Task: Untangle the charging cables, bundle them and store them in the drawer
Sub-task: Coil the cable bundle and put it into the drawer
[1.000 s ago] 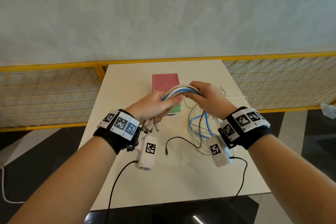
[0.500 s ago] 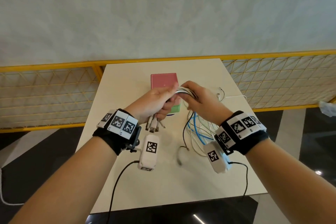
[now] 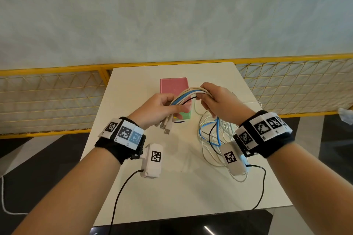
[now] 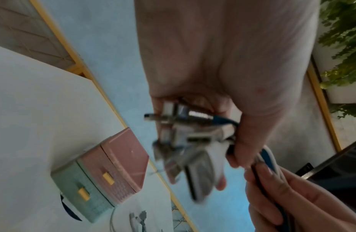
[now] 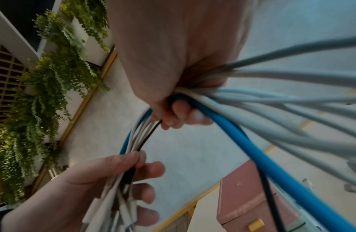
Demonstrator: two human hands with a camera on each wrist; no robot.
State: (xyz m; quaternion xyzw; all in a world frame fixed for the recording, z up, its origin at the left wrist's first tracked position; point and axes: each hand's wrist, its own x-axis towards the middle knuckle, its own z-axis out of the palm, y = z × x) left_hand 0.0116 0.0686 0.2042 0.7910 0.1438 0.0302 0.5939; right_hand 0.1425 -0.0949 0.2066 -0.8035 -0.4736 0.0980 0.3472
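The left hand [image 3: 158, 108] grips a gathered set of white, blue and black charging cables [image 3: 188, 93] just behind their plug ends, with fingers and thumb curled round the strands. The metal USB connectors [image 3: 165, 127] protrude below the fist and hang above the table. In the left wrist view these connectors [image 4: 185, 138] are blurred but clearly held inside the curled fingers.

The right hand [image 3: 217, 102] holds the same bundle a short way along, fingers wrapped round it. Between the two hands the cables form a short upward arch. In the right wrist view the thick blue cable [image 5: 252, 149] and several pale grey-white strands [image 5: 292, 100] fan out from the closed fist, and a thin black cable [image 5: 148, 136] runs from it to the left hand [image 5: 89, 188].

Beyond the right hand the remaining cable length [image 3: 212, 135] drops in loose, overlapping loops onto the cream rectangular table [image 3: 172, 187], beneath the right wrist.

A small plastic drawer box with a pink top, mint-green front and yellow handles [image 4: 105, 171] stands on the table behind the hands; its drawers appear closed. A yellow mesh railing [image 3: 47, 99] runs behind the table.
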